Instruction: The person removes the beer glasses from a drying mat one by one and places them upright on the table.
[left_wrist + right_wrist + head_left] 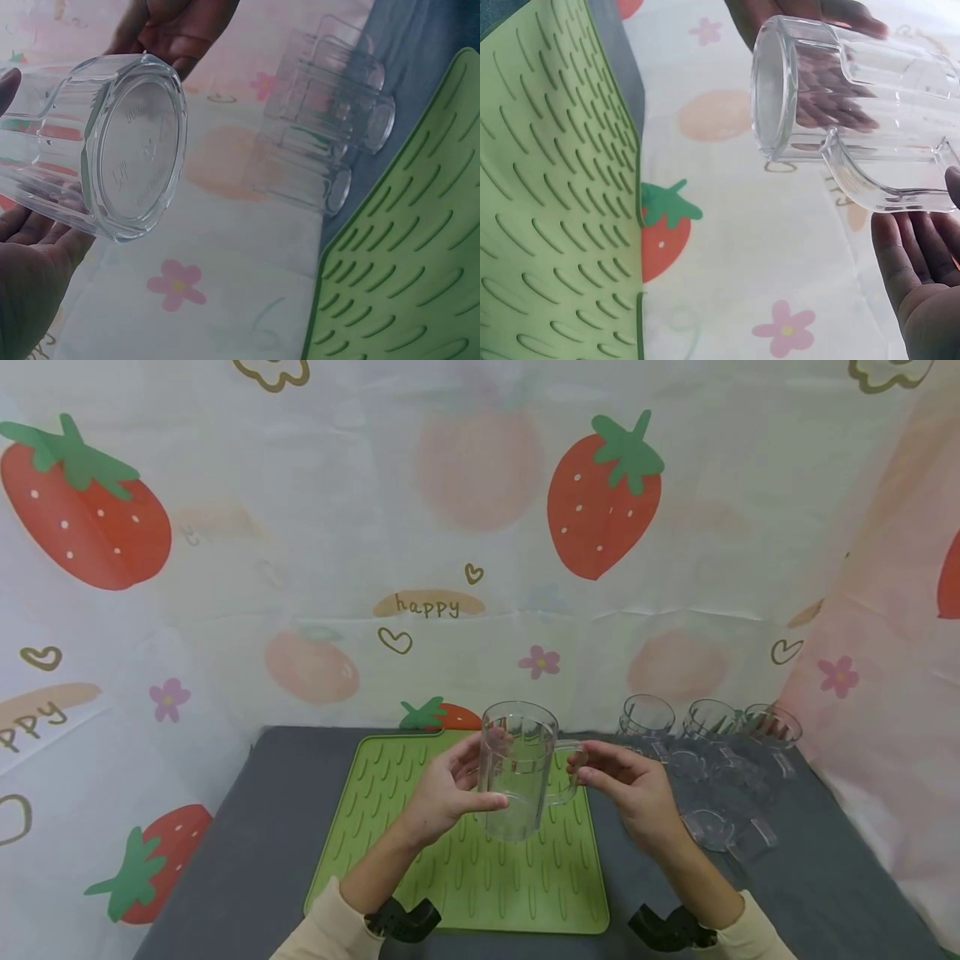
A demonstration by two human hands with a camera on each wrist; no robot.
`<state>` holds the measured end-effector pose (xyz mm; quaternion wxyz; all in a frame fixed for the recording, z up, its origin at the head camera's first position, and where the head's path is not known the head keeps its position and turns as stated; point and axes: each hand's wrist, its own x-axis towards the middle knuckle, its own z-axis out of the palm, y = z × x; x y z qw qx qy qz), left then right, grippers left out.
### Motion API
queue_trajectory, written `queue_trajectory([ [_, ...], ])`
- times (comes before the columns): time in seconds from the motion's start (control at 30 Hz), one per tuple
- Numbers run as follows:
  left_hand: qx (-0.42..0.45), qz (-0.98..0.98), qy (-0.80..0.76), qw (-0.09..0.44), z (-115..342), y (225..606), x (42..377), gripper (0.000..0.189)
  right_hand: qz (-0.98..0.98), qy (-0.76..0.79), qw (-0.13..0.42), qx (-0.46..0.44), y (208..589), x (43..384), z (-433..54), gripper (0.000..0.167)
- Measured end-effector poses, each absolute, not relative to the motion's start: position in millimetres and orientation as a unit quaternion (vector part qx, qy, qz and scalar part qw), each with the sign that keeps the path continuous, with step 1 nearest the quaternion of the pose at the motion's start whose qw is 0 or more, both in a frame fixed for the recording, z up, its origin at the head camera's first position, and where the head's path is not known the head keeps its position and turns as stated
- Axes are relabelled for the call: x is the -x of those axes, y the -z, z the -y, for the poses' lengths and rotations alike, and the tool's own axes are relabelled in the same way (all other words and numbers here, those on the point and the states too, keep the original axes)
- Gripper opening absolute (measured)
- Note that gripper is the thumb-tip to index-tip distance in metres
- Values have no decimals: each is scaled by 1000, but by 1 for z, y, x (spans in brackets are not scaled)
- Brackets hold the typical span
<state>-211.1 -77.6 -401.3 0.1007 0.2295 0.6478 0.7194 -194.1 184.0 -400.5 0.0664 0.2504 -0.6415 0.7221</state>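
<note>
A clear glass mug is held upright above a green ridged mat. My left hand grips its body from the left, thumb across the near side and fingers behind. On the other side my right hand pinches the mug's handle between thumb and fingers. The left wrist view shows the mug's thick round base with raised marks. In the right wrist view, fingers of the left hand show through the mug, and the right hand is at the handle.
Several more clear mugs stand on the grey tabletop to the right of the mat. Behind the table hangs a white curtain printed with strawberries; a pinkish curtain part borders the right side.
</note>
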Motion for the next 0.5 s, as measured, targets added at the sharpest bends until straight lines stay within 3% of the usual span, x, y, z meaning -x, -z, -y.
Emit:
queue_trajectory([
  [0.5,-241,-638,-724,104,79,405,211,97,643,-724,63,-239,402,196,-182,27],
])
